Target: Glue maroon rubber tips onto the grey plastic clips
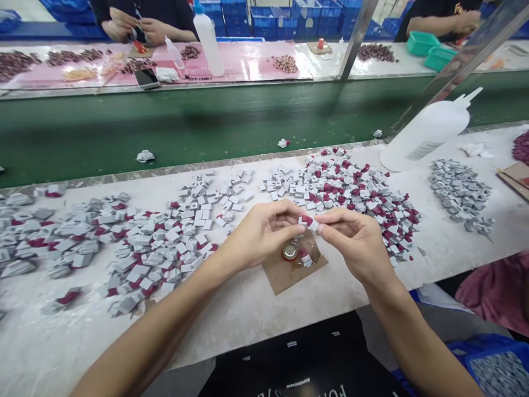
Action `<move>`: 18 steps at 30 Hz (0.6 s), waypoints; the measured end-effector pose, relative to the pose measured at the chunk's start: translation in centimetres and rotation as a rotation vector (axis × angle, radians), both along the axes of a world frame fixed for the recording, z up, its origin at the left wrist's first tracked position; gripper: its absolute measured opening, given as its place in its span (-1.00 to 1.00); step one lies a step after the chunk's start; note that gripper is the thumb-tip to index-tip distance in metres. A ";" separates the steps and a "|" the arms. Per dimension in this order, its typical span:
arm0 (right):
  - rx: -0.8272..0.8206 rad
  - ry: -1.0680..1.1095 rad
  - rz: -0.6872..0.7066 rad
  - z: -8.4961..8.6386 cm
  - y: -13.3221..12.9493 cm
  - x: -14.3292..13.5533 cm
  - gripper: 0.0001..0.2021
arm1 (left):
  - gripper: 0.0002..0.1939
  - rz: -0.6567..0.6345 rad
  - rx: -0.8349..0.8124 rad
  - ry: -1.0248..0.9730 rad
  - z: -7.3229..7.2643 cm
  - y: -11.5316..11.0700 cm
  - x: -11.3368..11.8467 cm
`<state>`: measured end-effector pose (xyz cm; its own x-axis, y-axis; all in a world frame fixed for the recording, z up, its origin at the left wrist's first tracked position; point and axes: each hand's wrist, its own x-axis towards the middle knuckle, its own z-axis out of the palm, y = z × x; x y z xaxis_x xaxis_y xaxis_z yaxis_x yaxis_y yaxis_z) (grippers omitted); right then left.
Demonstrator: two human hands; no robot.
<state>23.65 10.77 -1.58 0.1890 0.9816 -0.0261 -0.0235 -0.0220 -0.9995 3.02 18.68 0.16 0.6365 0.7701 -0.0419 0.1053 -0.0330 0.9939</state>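
Between the fingertips of both hands is a small white-and-maroon plastic piece (308,221). My left hand (268,229) pinches its left end and my right hand (351,234) pinches its right end. Beneath the hands lies a brown cardboard square (279,280). On the card rest a round metal cap (290,251) and another small white-and-maroon piece (306,259), with a shiny wet patch around them. Just beyond my right hand spreads a heap of grey and maroon pieces (355,187). Loose pale grey blocks (203,215) lie past my left hand.
More grey and maroon pieces (140,259) cover the table at left. A white squeeze bottle (427,135) leans at right beside a pile of grey parts (460,193). A green conveyor belt (231,121) runs behind the table. Across it, two people work at another bench (243,60).
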 end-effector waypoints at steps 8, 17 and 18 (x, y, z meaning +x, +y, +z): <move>-0.010 -0.270 0.212 1.2 8.6 0.8 -0.74 | -0.84 0.146 0.175 0.166 0.1 5.8 -1.7; -0.125 -1.025 0.108 -0.6 27.3 -5.9 -0.74 | -0.92 0.754 0.160 0.627 -3.1 20.6 -0.4; -0.128 -1.034 0.116 -0.9 27.8 -6.4 -0.81 | -0.89 0.752 0.144 0.642 -3.3 21.4 -0.1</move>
